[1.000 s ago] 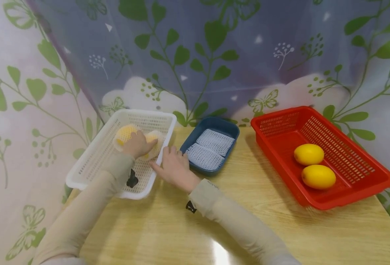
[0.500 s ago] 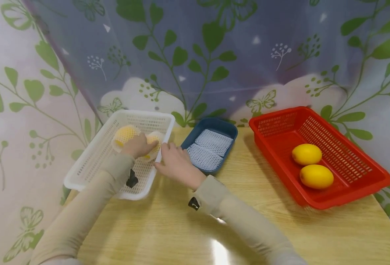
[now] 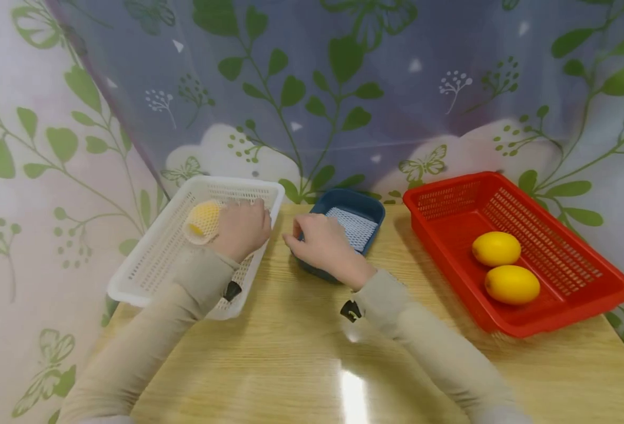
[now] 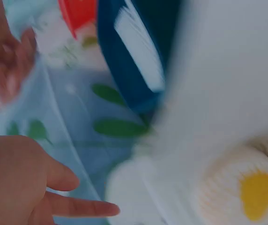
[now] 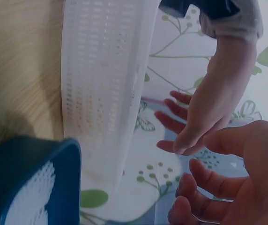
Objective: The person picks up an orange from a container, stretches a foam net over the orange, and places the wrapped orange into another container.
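Note:
My left hand [image 3: 244, 228] is above the right side of the white basket [image 3: 150, 259], holding nothing. Its fingers look relaxed in the right wrist view. Beside it in the basket lies a yellow fruit in a white foam net [image 3: 203, 221], also visible as a netted fruit [image 4: 258, 192] in the left wrist view. The second netted fruit is hidden behind the hand. My right hand [image 3: 327, 244] hovers over the blue tray [image 3: 319, 274], its fingers loosely curled around nothing in the right wrist view. White foam nets [image 3: 355, 227] lie flat in that tray.
On the right of the wooden table [image 3: 291, 365] stands a red basket [image 3: 450, 282]. It holds two bare yellow fruits, like lemons: an upper fruit [image 3: 496, 248] and a lower fruit [image 3: 512, 285]. A patterned cloth [image 3: 312, 118] hangs behind the table.
My left hand has come away from the netted fruits and shifted right. My right hand has left the white basket's rim and moved right, over the blue tray.

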A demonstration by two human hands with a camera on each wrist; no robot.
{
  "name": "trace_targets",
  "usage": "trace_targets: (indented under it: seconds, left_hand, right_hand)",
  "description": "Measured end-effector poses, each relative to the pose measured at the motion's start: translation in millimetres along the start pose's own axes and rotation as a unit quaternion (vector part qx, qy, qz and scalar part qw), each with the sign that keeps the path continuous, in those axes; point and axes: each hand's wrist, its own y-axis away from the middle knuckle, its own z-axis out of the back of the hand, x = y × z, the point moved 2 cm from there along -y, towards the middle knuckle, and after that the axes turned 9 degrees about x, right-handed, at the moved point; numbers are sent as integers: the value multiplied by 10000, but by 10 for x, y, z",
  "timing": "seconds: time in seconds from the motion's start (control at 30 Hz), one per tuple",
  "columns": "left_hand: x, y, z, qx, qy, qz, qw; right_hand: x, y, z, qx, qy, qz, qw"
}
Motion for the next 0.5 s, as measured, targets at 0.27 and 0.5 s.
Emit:
trace_targets:
  seconds: [0.27, 0.5]
  left_hand:
    - [-654, 154, 120, -519, -177, -265, 9981]
    - [-1113, 160, 159, -1203, -380, -684, 9897]
  right_hand:
    - [-370, 206, 288, 29, -101, -285, 9995]
    - [-668, 435, 569, 154, 147, -488, 9986]
